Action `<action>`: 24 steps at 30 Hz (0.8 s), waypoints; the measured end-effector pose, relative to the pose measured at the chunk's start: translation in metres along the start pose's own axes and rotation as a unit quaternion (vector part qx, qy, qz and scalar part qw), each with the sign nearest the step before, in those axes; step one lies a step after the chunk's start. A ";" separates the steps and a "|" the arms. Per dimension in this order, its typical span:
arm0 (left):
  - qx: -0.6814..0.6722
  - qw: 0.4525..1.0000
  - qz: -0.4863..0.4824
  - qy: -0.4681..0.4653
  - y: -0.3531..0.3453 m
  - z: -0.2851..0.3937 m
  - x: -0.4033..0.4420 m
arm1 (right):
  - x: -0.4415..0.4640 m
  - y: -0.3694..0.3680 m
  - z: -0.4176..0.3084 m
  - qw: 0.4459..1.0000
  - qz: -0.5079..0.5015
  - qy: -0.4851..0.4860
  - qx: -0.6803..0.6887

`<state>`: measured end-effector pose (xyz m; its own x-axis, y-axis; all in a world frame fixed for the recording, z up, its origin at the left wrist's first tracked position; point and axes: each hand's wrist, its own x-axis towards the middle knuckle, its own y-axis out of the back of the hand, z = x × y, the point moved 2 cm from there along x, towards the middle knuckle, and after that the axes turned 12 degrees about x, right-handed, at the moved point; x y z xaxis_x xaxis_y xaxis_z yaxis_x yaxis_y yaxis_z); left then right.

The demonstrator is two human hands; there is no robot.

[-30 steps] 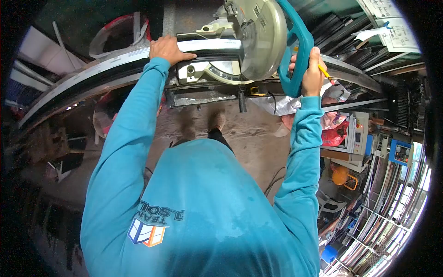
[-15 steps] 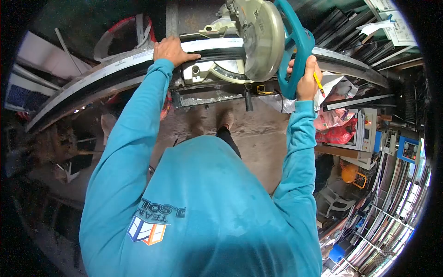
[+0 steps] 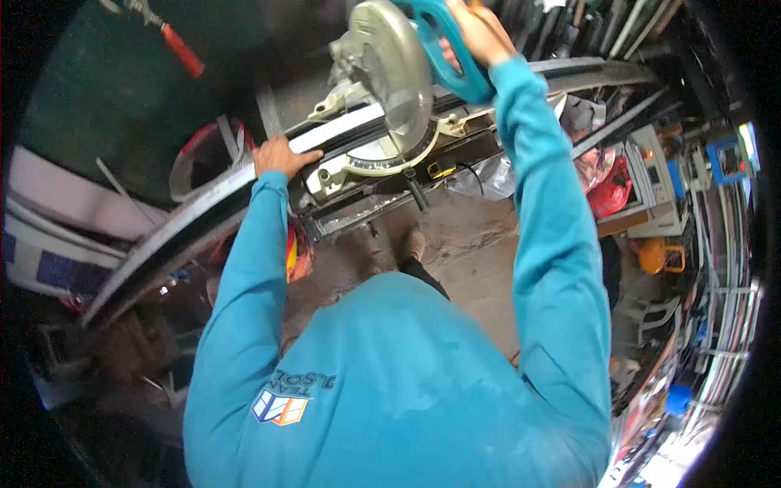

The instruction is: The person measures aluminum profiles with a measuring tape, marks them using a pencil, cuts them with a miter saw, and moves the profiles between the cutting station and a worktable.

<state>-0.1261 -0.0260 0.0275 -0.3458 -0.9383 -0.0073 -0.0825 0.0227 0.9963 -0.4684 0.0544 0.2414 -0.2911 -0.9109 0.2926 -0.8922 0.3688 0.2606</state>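
Note:
My left hand (image 3: 281, 157) is closed over a long white-and-black profile (image 3: 195, 199), with the thumb stretched along it toward the blade. The profile runs across the bed of a miter saw (image 3: 390, 73), just left of the saw's round guard. My right hand (image 3: 482, 37) is wrapped around the saw's teal handle (image 3: 468, 79), at the upper edge of the view. Something orange shows at the top of that hand, partly cut off by the frame. The guard hides the spot where blade and profile meet.
A yellow-and-black tape measure (image 3: 442, 171) lies by the saw's front edge. A red-handled tool (image 3: 182, 50) is at the upper left. Plastic bags (image 3: 610, 187) lie right of the stand. Long bars stand along the right side. My shoe (image 3: 415, 242) is on the floor below.
The view has shifted and turned. My right hand and the teal handle have moved up and away from me relative to the saw base. My left hand stays on the profile.

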 end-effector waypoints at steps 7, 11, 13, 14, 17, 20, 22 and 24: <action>0.007 1.000 0.014 -0.016 -0.001 0.001 -0.005 | 0.022 -0.007 -0.065 0.959 0.129 0.067 -0.242; -0.029 0.999 0.001 -0.027 -0.009 -0.015 -0.012 | -0.034 0.018 -0.049 0.969 0.144 0.173 -0.100; -0.054 0.998 0.021 -0.023 -0.019 -0.031 -0.022 | -0.063 0.051 0.002 0.939 0.157 0.244 -0.183; -0.039 0.994 0.070 -0.074 -0.025 -0.040 -0.026 | -0.089 0.063 0.015 0.949 0.155 0.220 -0.162; -0.020 0.990 0.084 -0.110 -0.025 -0.056 -0.046 | -0.166 0.109 0.094 0.985 0.127 0.032 -0.108; -0.004 0.998 -0.039 -0.046 -0.016 -0.065 -0.066 | -0.238 0.115 0.158 0.981 0.097 -0.156 -0.055; 0.011 1.000 -0.016 -0.017 -0.021 -0.068 -0.078 | -0.274 0.097 0.186 0.959 0.118 -0.249 0.060; -0.003 0.999 -0.004 0.034 -0.014 -0.070 -0.092 | -0.292 0.069 0.209 0.942 0.094 -0.283 0.152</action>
<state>-0.0279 0.0360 0.0204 -0.2814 -0.9595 -0.0106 -0.0797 0.0124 0.9967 -0.5169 0.3066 -0.0181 -0.5151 -0.8194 -0.2516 -0.8391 0.5420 -0.0472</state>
